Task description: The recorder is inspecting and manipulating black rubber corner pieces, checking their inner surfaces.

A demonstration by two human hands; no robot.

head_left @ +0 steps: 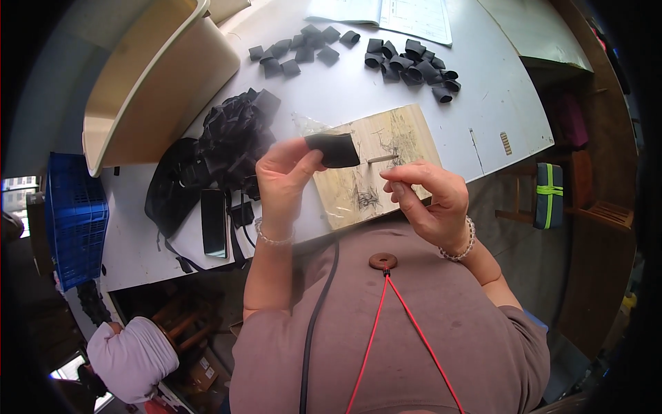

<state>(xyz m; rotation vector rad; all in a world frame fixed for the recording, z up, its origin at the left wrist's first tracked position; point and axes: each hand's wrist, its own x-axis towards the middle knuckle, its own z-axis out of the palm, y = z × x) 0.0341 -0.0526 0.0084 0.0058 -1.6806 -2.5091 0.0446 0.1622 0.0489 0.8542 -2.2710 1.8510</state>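
Note:
My left hand point(284, 169) pinches a small black fabric piece point(334, 151) between thumb and fingers, holding it up over a wooden board point(414, 131). Close by on its right, my right hand point(431, 196) has thumb and index finger pressed together; what they hold, if anything, is too small to make out. Just beyond those fingertips is a short grey metal pin point(381, 159) at the board. Whether it stands up or lies flat I cannot tell. Dark scratches mark the board's pale surface.
Left of the board sits a heap of black fabric pieces point(231, 131), beside a phone point(214, 222). Folded pieces point(414, 65) and flatter pieces point(303, 50) lie farther back. A beige bin point(158, 83) and blue crate point(74, 214) stand left. Another person point(134, 355) is at lower left.

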